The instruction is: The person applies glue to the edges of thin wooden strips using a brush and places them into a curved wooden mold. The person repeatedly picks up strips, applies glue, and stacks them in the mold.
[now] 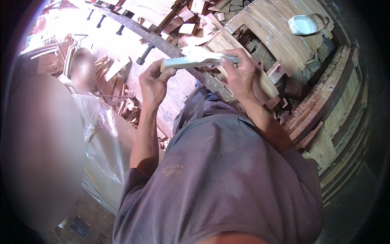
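In front of my body, my left hand (pixel 154 83) grips the left end of a short wooden piece (pixel 174 63), thumb against its near side. White wet paste lies along the piece's upper side. My right hand (pixel 240 73) pinches the handle of a flat brush (pixel 221 58), whose paste-covered head lies against the wooden piece. The exact shape of the brush head is hard to make out under the white. Up on the boards at the far right, a cut-open container (pixel 304 25) holds the same kind of white paste.
Stacked boards (pixel 280 32) and curved wooden slats (pixel 329 105) fill the right side. A long metal bar (pixel 134 25) with bolts (pixel 145 53) crosses ahead. Wood offcuts (pixel 187 28) lie beyond it. Clear plastic sheeting (pixel 101 138) and blurred shapes are at the left.
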Motion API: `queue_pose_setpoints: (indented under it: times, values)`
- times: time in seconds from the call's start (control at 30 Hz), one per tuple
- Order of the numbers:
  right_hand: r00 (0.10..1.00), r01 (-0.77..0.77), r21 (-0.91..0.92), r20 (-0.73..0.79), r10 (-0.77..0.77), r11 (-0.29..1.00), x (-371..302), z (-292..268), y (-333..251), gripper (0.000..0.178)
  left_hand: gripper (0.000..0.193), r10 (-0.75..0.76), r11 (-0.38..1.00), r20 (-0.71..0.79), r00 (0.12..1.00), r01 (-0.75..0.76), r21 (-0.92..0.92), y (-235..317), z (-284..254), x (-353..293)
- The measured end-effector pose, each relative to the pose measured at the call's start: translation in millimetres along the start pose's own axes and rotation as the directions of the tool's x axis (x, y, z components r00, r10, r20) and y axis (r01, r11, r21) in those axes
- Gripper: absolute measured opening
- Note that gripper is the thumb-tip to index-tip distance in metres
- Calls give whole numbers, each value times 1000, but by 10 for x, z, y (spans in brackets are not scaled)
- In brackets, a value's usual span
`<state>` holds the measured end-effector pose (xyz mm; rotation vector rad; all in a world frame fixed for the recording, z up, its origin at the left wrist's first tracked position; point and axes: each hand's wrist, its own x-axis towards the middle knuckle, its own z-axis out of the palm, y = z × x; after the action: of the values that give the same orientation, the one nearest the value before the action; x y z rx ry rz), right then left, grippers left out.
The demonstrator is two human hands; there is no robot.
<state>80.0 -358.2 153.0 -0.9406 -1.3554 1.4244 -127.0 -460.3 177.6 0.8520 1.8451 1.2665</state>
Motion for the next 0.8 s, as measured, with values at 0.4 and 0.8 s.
queue_pose_setpoints:
  times: [0.4, 0.8]
  values:
    - [970, -242, 86, 4, 243, 966, 30, -111, 170, 10, 35, 7, 1000, 1, 1000, -7, -13, -15, -17, 58]
    - [815, -230, -555, -558, -153, 799, 288, -2348, 1238, 15, 37, -6, 998, 19, 1000, 7, -58, -92, -82, 153]
